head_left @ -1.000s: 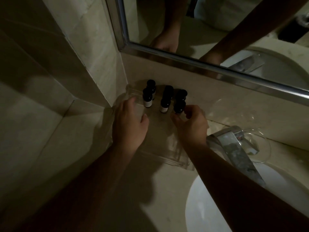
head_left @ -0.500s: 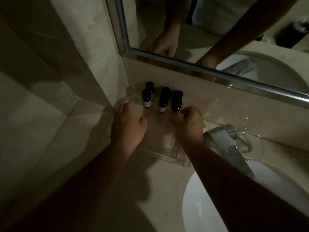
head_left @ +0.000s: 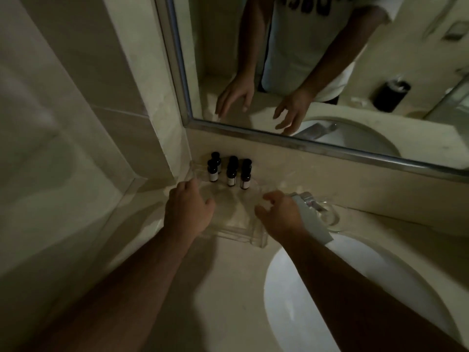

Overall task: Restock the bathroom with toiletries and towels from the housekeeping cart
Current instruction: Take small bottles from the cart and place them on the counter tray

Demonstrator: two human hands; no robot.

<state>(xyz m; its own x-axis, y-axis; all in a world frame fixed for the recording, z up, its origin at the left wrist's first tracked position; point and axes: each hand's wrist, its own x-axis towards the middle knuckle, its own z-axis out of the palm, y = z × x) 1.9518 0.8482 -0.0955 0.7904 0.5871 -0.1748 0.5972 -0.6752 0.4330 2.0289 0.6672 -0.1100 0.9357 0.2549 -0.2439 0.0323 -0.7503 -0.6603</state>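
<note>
Several small dark toiletry bottles (head_left: 231, 174) with pale labels stand upright in two rows at the back of a clear plastic tray (head_left: 238, 233) on the stone counter. My left hand (head_left: 189, 212) hovers over the tray's left side with loosely spread fingers and holds nothing. My right hand (head_left: 279, 215) is over the tray's right side, a little in front of the bottles and apart from them, fingers apart and empty. The mirror (head_left: 317, 59) reflects both hands with spread fingers.
A chrome faucet (head_left: 313, 219) sits just right of my right hand, above the white sink (head_left: 317, 295). A clear glass (head_left: 331, 218) stands behind the faucet. The tiled wall corner (head_left: 142, 153) closes in the tray's left side. The room is dim.
My right hand has let go of the rightmost bottle and drawn back toward me. The left hand stayed by the tray's left side. The view has tilted up, showing more mirror.
</note>
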